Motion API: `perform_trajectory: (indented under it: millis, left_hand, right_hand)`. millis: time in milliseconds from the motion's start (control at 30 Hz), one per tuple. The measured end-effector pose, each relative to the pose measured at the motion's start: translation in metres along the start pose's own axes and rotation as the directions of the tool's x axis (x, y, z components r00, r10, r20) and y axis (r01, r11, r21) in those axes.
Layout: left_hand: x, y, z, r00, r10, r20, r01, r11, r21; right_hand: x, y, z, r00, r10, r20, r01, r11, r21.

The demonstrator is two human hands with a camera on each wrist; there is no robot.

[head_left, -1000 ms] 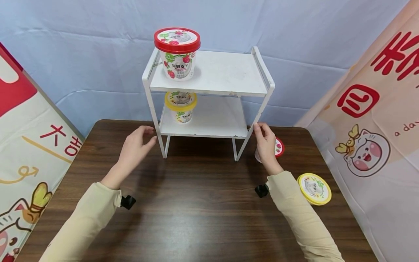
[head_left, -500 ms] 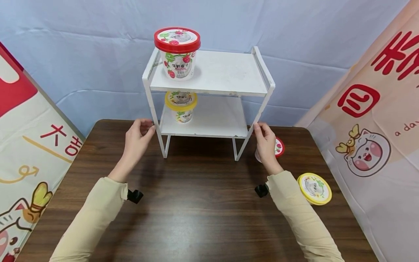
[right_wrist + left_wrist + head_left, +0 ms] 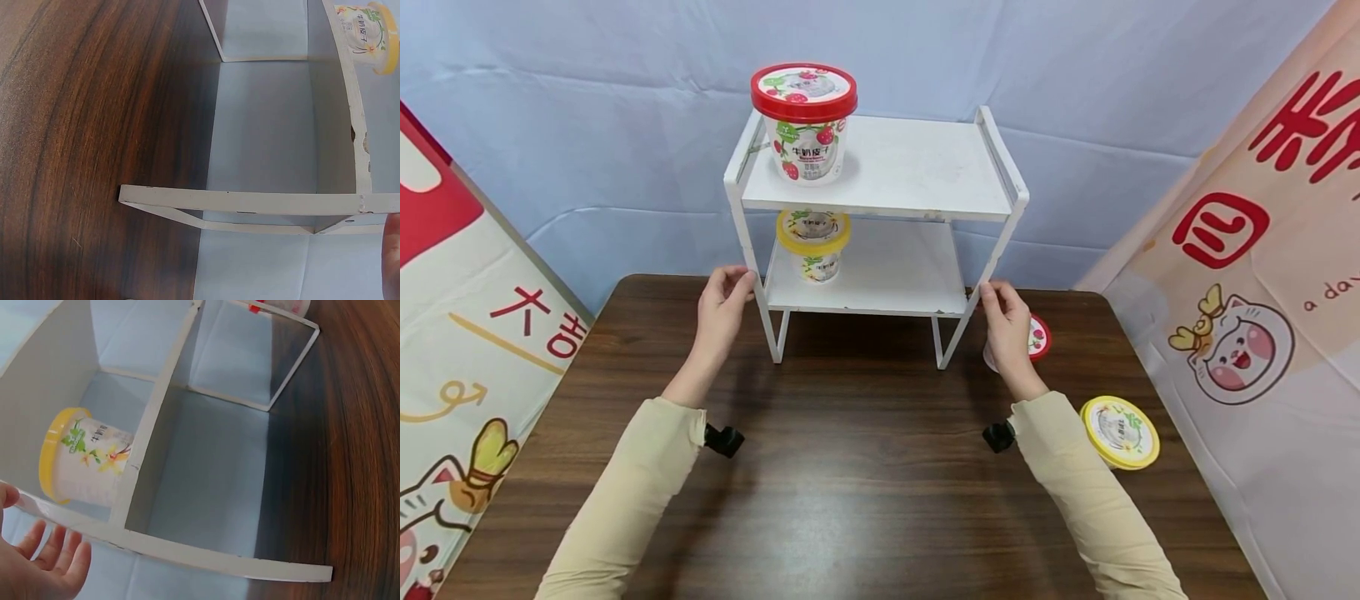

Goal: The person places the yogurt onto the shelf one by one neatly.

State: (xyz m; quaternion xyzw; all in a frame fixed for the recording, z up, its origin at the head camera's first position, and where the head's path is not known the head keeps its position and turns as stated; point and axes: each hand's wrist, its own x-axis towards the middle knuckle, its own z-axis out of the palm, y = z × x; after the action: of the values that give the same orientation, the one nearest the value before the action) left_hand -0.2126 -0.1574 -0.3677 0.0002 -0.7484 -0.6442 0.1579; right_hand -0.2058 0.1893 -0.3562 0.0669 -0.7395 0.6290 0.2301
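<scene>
A white two-tier shelf rack (image 3: 917,167) stands on the table. My left hand (image 3: 721,304) is at its left front post, the thumb on the post and the other fingers beside it on the outer side. At the right front post, my right hand (image 3: 1009,325) pinches the frame near the lower board; the right wrist view shows only part of it. A strawberry tub with a red lid (image 3: 808,146) sits on the upper board, toward the left. Below it, a yellow-lidded tub (image 3: 814,242) stands on the lower board, also visible as a tub (image 3: 90,459) in the left wrist view.
Partly hidden behind my right hand is another red-lidded tub (image 3: 1040,337) on the table. A second yellow-lidded tub (image 3: 1122,432) stands near the right edge of the brown wooden table (image 3: 850,467). Pale blue cloth (image 3: 625,125) hangs behind the rack.
My left hand has moved up and to the right, from beside the rack onto its left post, its fingers closing in. The right hand stays at the right post.
</scene>
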Motion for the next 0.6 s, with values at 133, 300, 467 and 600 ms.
perform_trajectory:
  millis: [133,300,467,600]
  left_hand:
    - [0.0004,0.0005,0.0027,1.000,-0.027,-0.002,0.027,0.999,-0.032]
    - [0.0012,0.0004,0.0053,0.998,-0.055,-0.003,0.055,0.998,-0.042]
    - [0.0004,0.0004,0.0070,0.997,-0.075,-0.009,0.074,0.995,-0.069]
    - [-0.0003,0.0001,0.0077,0.996,-0.081,-0.024,0.079,0.993,-0.085]
  right_hand:
    - [0.0003,0.0005,0.0002,1.000,-0.005,0.000,0.005,1.000,0.004]
    - [0.0003,0.0010,0.0001,1.000,-0.018,0.000,0.018,1.000,-0.005]
    - [0.0006,0.0012,0.0000,1.000,-0.016,-0.006,0.016,1.000,0.005]
    - [0.0008,0.0011,-0.0004,1.000,-0.014,-0.001,0.014,1.000,0.001]
